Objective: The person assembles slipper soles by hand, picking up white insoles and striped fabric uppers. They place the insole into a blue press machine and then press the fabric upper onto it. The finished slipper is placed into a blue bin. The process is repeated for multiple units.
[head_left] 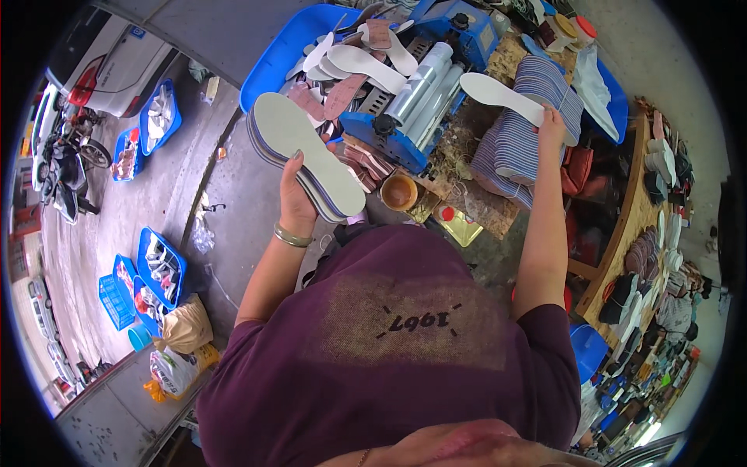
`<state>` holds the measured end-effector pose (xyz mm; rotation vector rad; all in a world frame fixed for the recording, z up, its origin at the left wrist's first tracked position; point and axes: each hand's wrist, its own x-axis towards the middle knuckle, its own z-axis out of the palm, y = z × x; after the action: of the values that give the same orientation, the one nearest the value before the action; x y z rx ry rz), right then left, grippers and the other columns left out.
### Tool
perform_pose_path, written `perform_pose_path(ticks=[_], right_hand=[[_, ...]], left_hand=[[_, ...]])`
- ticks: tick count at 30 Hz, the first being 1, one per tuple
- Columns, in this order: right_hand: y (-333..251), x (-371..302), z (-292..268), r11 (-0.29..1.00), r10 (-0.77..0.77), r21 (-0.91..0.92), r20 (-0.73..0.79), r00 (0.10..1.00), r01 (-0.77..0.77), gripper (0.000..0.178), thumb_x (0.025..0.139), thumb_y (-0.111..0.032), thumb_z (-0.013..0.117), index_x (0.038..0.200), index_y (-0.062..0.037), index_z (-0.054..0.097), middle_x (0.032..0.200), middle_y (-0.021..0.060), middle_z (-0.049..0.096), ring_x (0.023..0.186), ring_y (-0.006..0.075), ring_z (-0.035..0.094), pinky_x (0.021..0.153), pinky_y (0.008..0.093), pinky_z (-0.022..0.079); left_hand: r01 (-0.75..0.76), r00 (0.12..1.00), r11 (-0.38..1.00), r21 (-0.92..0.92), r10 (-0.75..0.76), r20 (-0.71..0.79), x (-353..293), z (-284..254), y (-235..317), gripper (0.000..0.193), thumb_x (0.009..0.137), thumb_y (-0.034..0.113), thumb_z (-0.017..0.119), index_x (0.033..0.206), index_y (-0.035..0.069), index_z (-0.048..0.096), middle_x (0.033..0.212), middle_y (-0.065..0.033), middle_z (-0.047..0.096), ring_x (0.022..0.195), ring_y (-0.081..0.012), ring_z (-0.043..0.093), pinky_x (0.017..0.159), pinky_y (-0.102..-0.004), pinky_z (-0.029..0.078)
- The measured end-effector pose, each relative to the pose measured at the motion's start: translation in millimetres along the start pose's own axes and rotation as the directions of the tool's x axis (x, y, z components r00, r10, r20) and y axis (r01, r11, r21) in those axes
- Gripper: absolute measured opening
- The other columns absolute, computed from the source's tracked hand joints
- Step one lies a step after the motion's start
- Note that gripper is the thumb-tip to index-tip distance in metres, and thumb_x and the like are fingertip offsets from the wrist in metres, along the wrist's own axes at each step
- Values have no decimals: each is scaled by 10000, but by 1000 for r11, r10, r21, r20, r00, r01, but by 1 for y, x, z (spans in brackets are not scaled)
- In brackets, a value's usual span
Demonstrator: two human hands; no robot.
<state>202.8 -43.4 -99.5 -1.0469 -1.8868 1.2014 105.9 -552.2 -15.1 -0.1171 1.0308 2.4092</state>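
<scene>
My left hand (297, 194) is closed around a stack of insoles (294, 128), pale on top with dark blue edges showing below. My right hand (551, 124) pinches the narrow end of a single white insole (498, 95), held out toward the rollers. Between the hands stands a blue roller machine (366, 128) with shiny metal rollers (424, 86). Under and beside the right hand lie thick bundles of striped blue-and-white insoles (537, 97) on the wooden bench.
Behind the machine, a blue tub (261, 66) holds loose white and pinkish insoles (362, 66). A cup of brown liquid (398, 192) and a yellow tin (461, 226) stand near my body. Blue baskets (161, 117) sit on the floor at left, a motorbike (70, 171) beyond. Cluttered shelving (622, 233) lines the right.
</scene>
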Motion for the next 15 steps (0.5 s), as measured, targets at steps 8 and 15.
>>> perform_pose_path(ticks=[8,15], right_hand=[[9,0,64,994,-2,-108,68,998,9,253,948,-209,484,1044,-53,659,853,142,649,548,213,611,447,307,532],[29,-4,96,963,-110,-227,157,981,144,298,949,-242,501,1156,-54,606,956,117,630,756,205,611,607,313,520]], left_hand=[[-8,1000,1000,16,9,-30,-9,2,-1,546,851,292,551,1277,-37,456,1256,-180,546,1126,-262,559,945,-367,479],[-5,1000,1000,-16,5,-23,-11,1,-5,564,852,297,547,1293,-36,438,1254,-190,545,1117,-263,568,933,-371,492]])
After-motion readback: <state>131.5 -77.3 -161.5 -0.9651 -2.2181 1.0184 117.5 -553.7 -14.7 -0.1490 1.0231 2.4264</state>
